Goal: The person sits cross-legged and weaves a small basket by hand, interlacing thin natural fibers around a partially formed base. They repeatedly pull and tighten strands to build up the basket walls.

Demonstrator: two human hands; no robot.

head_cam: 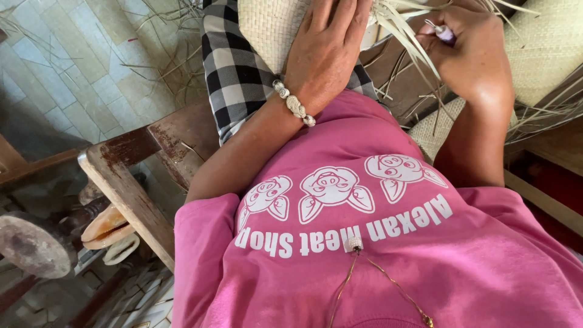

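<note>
The woven mat (267, 27) lies under the flat, open left hand (325, 51). The right hand (470, 54) pinches what seems a small purple-handled tool (445, 33); a slip could tear the loose straw strips (407, 36).

A home craft spot for weaving, floor-level and informal. Loose dry straw strips (164, 36) lie scattered over a pale tiled floor (73, 73). Woven mats (546, 42) are piled at the top right edge, with a half-woven piece (267, 27) on the lap. A worn wooden bench (127, 182) with flaking red paint and sandals (109, 228) beneath its left edge point to a household.
</note>
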